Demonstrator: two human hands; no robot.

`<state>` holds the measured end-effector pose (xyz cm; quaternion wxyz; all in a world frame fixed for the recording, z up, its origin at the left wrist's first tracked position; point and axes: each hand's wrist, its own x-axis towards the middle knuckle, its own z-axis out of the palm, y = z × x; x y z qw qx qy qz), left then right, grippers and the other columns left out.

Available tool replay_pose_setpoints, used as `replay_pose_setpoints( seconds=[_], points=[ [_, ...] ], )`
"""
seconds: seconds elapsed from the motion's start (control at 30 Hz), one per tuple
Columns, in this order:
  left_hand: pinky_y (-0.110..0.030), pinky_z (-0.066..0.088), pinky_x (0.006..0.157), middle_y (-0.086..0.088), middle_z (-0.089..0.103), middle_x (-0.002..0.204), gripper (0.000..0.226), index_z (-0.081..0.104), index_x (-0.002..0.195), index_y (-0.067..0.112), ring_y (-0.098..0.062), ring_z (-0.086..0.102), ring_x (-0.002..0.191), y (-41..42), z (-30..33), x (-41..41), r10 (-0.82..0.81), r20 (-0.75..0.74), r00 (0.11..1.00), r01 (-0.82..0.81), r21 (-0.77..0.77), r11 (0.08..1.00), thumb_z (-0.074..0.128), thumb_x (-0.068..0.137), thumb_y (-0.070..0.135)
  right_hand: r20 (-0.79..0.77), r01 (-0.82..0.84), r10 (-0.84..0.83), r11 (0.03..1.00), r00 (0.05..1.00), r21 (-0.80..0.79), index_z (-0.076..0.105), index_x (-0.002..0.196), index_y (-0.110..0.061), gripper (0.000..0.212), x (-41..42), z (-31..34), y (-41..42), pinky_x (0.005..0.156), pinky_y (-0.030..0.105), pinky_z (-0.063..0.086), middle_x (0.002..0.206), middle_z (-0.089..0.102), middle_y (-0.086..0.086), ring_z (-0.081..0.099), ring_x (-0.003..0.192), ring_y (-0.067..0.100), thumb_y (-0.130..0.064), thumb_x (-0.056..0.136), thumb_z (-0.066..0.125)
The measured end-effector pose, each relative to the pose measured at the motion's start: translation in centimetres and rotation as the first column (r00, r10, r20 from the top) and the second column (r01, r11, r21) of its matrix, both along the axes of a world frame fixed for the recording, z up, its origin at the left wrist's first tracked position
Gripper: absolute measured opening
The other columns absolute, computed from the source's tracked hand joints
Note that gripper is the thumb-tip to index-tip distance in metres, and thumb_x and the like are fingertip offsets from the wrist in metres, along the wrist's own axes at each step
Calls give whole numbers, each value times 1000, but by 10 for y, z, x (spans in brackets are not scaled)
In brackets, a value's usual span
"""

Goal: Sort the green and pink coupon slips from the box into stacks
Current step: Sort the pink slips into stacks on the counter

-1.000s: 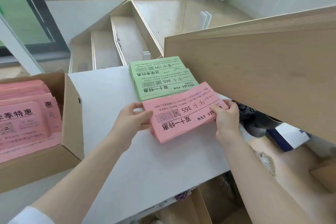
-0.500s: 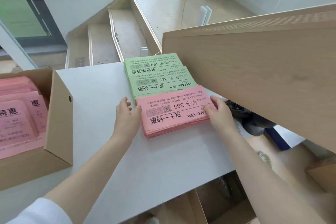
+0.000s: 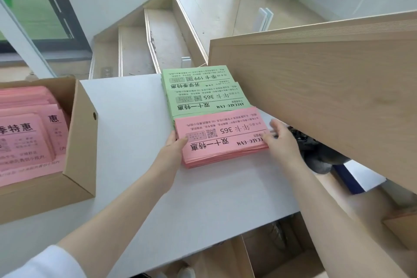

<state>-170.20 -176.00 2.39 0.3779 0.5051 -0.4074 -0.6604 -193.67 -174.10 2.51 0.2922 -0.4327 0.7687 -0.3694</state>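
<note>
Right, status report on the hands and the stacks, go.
Left hand and right hand on the ends of the pink stack. Pink overlaps the near green stack. More pink slips in the box.

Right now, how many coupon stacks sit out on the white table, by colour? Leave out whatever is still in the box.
Green stacks: 2, the far green stack and the near green stack
Pink stacks: 1, the pink stack, held at its ends by the left hand and right hand
Total: 3
</note>
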Motion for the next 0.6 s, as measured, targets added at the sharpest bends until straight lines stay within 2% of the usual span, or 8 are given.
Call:
replay_pose_setpoints(
  seconds=[0.03, 0.1, 0.23, 0.3, 0.33, 0.43, 0.5, 0.6],
  points=[
    [-22, 27, 100, 21, 47, 126, 39, 34, 136, 29, 5, 45, 111, 3, 6, 3, 9, 33, 999, -8, -22, 1000, 37, 99, 18, -121, 18, -23, 999, 992, -40, 40, 138, -12, 47, 1, 3, 1, 103, 31, 34, 126, 54, 5, 47, 122, 21, -13, 93, 51],
    [-20, 22, 95, 21, 36, 126, 41, 33, 136, 32, 4, 33, 115, 7, 16, 13, 34, 132, 991, -20, -104, 994, 41, 98, 19, -215, 1, -35, 988, 976, -155, 50, 130, -13, 38, 14, 13, 3, 100, 38, 39, 112, 56, 3, 51, 111, 23, -14, 91, 51],
    [-17, 38, 88, 13, 54, 118, 25, 53, 112, 28, -3, 47, 115, 15, 38, 43, 33, 230, 973, 34, -281, 959, 45, 95, 11, -550, -81, -43, 977, 834, -198, 64, 105, -13, 21, 57, 30, -1, 90, 38, 37, 109, 65, 5, 50, 110, 29, -15, 89, 52],
    [-15, 41, 87, 10, 64, 106, 21, 59, 102, 31, -1, 56, 105, 21, 49, 59, 29, 244, 969, 52, -317, 947, 50, 94, 14, -434, -175, 66, 960, 899, -218, 64, 102, -14, 17, 85, 44, -9, 90, 36, 40, 108, 64, 3, 52, 107, 24, -16, 89, 53],
    [-17, 42, 86, 10, 67, 100, 17, 61, 99, 33, -2, 59, 101, 24, 53, 70, 35, 254, 967, 53, -334, 941, 54, 91, 20, -333, -272, 190, 937, 924, -220, 65, 100, -14, 15, 105, 48, -13, 89, 35, 42, 106, 64, 3, 55, 103, 21, -15, 90, 54],
    [-29, 47, 88, 8, 71, 90, 22, 65, 95, 32, -4, 64, 93, 31, 68, 105, 98, 286, 953, 29, -410, 911, 50, 80, 30, -271, -575, 517, 789, 812, -217, 67, 96, -14, 14, 168, 51, -25, 78, 24, 42, 100, 65, -1, 55, 84, 7, -10, 88, 57],
    [-36, 49, 89, 9, 71, 91, 21, 66, 94, 30, -4, 65, 91, 35, 77, 133, 166, 310, 936, 1, -474, 880, 49, 81, 28, -281, -666, 605, 701, 745, -255, 68, 94, -15, 15, 208, 50, -31, 79, 19, 38, 100, 65, -4, 55, 88, 4, -7, 86, 58],
    [-31, 51, 74, 8, 71, 85, 17, 66, 92, 32, -8, 66, 82, 37, 86, 183, 264, 368, 891, -33, -528, 849, 51, 84, 27, -301, -710, 643, 628, 704, -320, 69, 90, -16, 16, 260, 55, -38, 85, 18, 38, 99, 64, -6, 55, 99, 11, -6, 84, 58]
  ],
)
